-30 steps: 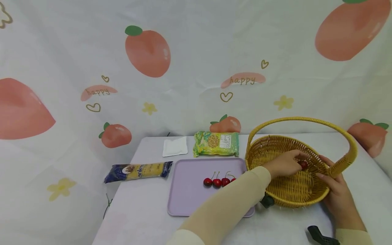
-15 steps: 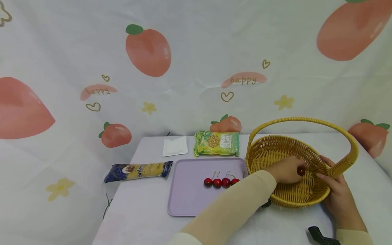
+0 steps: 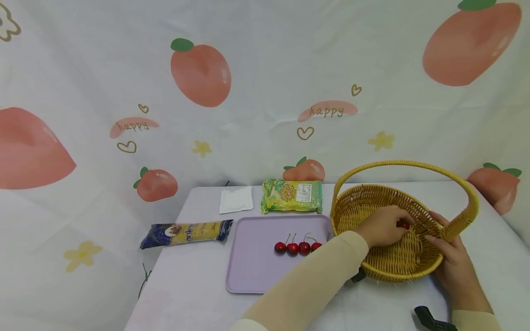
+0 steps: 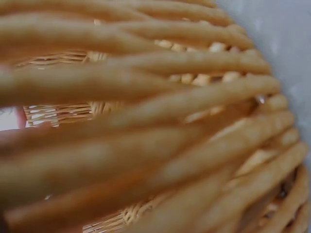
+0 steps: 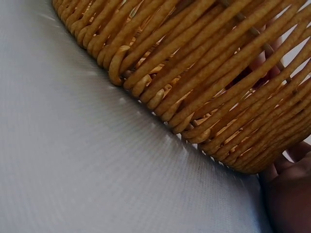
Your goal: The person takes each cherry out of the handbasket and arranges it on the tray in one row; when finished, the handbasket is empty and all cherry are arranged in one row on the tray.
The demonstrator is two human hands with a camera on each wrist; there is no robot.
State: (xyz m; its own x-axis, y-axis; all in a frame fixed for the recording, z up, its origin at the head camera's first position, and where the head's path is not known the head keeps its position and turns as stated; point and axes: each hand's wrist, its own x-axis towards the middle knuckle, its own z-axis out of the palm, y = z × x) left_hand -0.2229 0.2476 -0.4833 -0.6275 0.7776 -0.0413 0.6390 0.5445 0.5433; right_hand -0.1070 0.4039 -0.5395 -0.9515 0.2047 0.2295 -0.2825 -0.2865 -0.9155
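Note:
A yellow woven basket (image 3: 397,264) with a tall arched handle stands at the right, leaning toward me. My left hand (image 3: 383,226) reaches down inside it and pinches a dark red cherry (image 3: 403,225), partly covered by the fingers. With the thumb over the rim, my right hand (image 3: 453,257) grips the basket's right side below the handle. Close-up weave (image 4: 146,92) fills most of the left wrist view and hides that hand's fingers. In the right wrist view, the basket wall (image 5: 194,82) rises from the white cloth, with part of my right hand (image 5: 291,194) against it.
Several stemmed cherries (image 3: 292,248) lie in a row on a lilac tray (image 3: 248,276). A blue-and-yellow packet (image 3: 186,233) lies left, a white packet (image 3: 236,200) and a green-yellow bag (image 3: 291,196) behind. A black wrist-mount piece (image 3: 432,319) is near the right forearm.
My left hand shifts slightly within the basket, and the cherry at its fingertips is first near the right wall, then lower left, now a little higher. My right hand keeps its grip on the rim.

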